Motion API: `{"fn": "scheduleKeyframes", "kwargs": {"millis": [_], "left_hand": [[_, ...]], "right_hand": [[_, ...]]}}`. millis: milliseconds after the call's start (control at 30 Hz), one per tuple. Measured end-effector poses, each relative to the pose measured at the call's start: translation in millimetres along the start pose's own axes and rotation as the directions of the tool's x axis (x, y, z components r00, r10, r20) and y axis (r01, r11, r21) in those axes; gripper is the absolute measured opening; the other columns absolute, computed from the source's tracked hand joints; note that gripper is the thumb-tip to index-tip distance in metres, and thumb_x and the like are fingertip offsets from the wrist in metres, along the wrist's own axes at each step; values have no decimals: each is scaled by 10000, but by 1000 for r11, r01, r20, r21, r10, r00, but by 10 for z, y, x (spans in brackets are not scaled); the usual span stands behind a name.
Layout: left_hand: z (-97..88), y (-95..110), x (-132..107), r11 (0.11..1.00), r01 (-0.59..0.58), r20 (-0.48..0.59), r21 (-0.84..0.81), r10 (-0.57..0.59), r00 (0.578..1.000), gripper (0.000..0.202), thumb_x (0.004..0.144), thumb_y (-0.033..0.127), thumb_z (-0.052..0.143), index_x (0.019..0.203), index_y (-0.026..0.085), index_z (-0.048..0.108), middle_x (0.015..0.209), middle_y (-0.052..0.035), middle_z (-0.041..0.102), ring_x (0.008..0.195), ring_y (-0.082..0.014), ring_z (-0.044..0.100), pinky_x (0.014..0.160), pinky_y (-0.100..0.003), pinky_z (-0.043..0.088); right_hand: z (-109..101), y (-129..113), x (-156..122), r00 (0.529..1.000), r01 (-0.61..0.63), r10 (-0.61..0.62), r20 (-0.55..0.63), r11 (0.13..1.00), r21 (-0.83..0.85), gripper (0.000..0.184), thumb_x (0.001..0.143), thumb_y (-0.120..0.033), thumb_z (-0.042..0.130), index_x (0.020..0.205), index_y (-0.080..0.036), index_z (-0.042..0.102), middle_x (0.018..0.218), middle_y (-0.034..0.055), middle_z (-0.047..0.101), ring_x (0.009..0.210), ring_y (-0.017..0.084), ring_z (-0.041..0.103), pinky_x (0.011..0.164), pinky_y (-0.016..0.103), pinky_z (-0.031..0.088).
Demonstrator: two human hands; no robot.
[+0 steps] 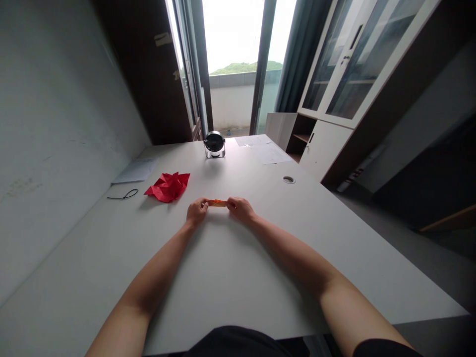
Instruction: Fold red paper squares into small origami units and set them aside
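**Orange paper strip [217, 202] pinched at both ends**

Far left on the white table [230, 277]: black cord loop [122, 195] lying flat, white sheet [136, 170] just behind it by the wall. Next along, red folded paper [168, 186], crumpled and spiky, resting on the tabletop near the left hand [197, 210] but apart from it. Left hand closed, fingertips gripping the left end of the orange paper strip. Strip held low over the table near its middle, narrow and folded, long axis running side to side across the view, ends pointing left and right, each hidden in a hand. Right hand [241, 208] closed likewise on the right end. Cannot tell whether the strip touches the tabletop. Farther back, small round fan [214, 144] standing upright; loose papers [266, 151] to its right. Right again, round cable hole [289, 179] in the table, then glass-door cabinet [345, 69] off the table edge.
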State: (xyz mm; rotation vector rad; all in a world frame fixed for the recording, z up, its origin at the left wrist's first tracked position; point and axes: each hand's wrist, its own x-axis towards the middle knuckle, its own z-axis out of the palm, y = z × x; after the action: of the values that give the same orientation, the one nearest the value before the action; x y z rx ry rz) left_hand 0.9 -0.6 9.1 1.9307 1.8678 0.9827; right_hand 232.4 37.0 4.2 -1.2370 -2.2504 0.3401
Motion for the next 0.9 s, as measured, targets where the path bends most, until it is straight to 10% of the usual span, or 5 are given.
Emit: {"fn": "scheduleKeyframes", "kwargs": {"millis": [900], "left_hand": [[-16, 30, -3, 1000, -4, 10, 8, 3, 1000, 261, 907, 278, 493, 1017, 211, 720, 949, -52, 749, 801, -178, 663, 729, -250, 464]], "right_hand": [[-25, -31, 3, 1000, -7, 7, 11, 1000, 12, 173, 913, -276, 535, 846, -212, 681, 823, 25, 672, 728, 146, 539, 674, 239, 344]]}}
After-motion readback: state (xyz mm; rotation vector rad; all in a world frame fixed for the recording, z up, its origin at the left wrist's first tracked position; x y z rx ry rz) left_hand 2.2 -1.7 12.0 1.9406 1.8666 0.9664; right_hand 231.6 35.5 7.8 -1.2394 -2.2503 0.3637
